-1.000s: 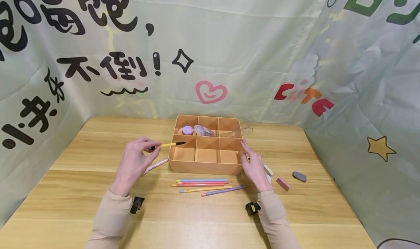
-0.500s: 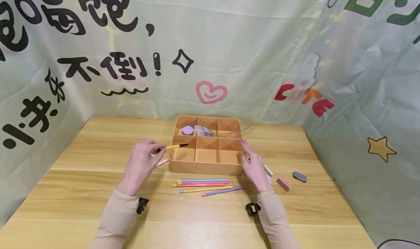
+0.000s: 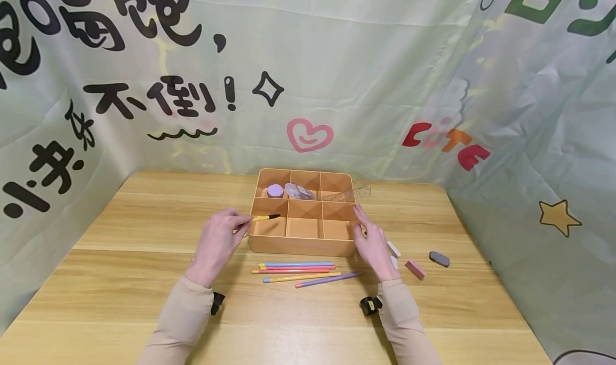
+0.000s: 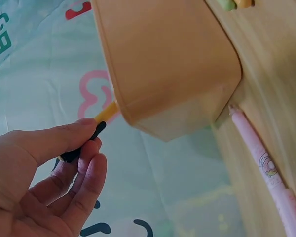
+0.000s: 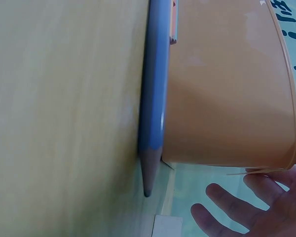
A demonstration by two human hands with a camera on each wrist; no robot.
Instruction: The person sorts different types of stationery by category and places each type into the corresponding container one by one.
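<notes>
My left hand (image 3: 218,245) pinches a yellow pen (image 3: 262,218) with a black clip and black end between thumb and fingers. Its dark tip reaches over the front-left compartment of a peach divided box (image 3: 300,246). From the left wrist, the yellow barrel (image 4: 106,112) passes behind the box's rim, hiding its far end. My right hand (image 3: 371,246) rests against the box's right side, fingers (image 5: 234,205) extended. A purple round-lidded item (image 3: 275,191) and a translucent purple packet (image 3: 299,192) lie in the rear compartments.
Several coloured pencils (image 3: 303,274) lie before the box. A pink patterned pen (image 4: 266,168) lies at its left. Right of it are a pink block (image 3: 415,269), a grey oval eraser (image 3: 439,258) and a white block (image 3: 393,249). A clear ruler (image 3: 361,191) juts over the rear-right rim.
My left hand has moved right and slightly down, carrying the yellow pen over the front-left compartment. My right hand stays in place at the box's side.
</notes>
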